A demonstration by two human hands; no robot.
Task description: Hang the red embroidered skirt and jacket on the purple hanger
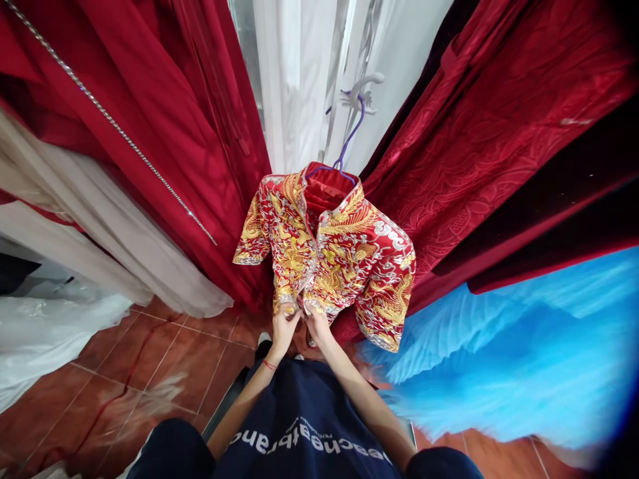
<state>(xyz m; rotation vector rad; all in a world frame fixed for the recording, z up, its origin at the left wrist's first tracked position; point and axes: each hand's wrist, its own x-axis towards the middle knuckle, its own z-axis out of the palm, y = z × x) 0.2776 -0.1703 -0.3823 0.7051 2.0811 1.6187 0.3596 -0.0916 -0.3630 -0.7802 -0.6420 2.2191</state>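
Observation:
A short red jacket with gold and silver embroidery hangs in front of me on a purple hanger. Its collar gapes at the top, while the front edges meet lower down. My left hand is closed on the jacket's lower front edge, on the left of the opening. Right beside it, my right hand pinches the other front edge at the hem. The fingertips of both hands come close together there, and whatever small fastening lies between them is too small to make out.
The hanger hangs from a white hook. Long red gowns hang at left, and a patterned red gown at right. A fluffy blue dress spreads at lower right. Pale fabric reaches the tiled floor, where a red cord lies.

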